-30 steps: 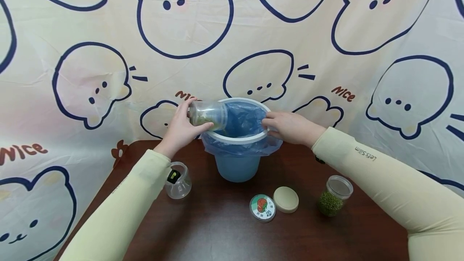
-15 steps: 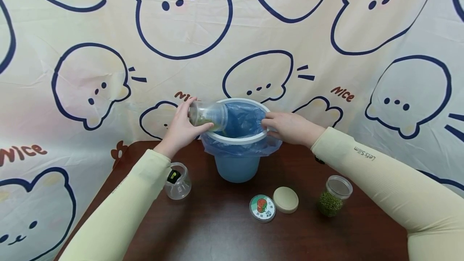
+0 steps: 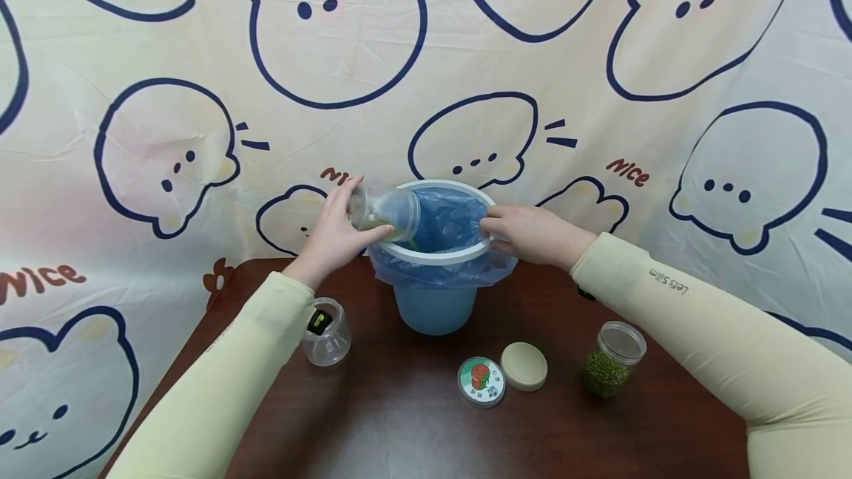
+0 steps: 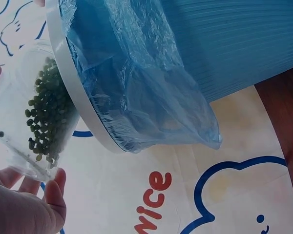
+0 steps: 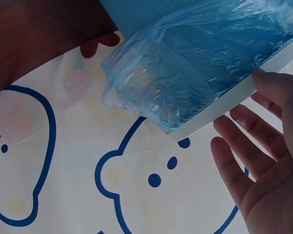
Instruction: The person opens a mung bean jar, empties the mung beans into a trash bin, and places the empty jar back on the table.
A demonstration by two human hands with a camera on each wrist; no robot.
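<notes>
A clear jar (image 3: 381,209) lies tipped on its side at the trash can's left rim, its mouth over the opening. My left hand (image 3: 330,235) grips it, thumb below and fingers around the far side. Green beans (image 4: 51,112) are heaped along the jar's lower side towards the mouth in the left wrist view. The blue trash can (image 3: 435,309) stands upright, lined with a thin blue bag (image 3: 452,216) folded over its white rim (image 3: 442,258). My right hand (image 3: 529,231) holds the rim's right side, the thumb (image 5: 278,85) on the bag side and fingers opposite.
A transparent empty jar (image 3: 328,346) stands at left, partly behind the left forearm. Two lids, one with a printed picture (image 3: 481,381) and one cream (image 3: 524,367), lie in front of the trash can. At right is a jar of green beans (image 3: 607,372). A cartoon cloth hangs behind.
The left hand has shifted very slightly and tipped the jar a touch further towards the trash can. The right hand and the trash can look the same.
</notes>
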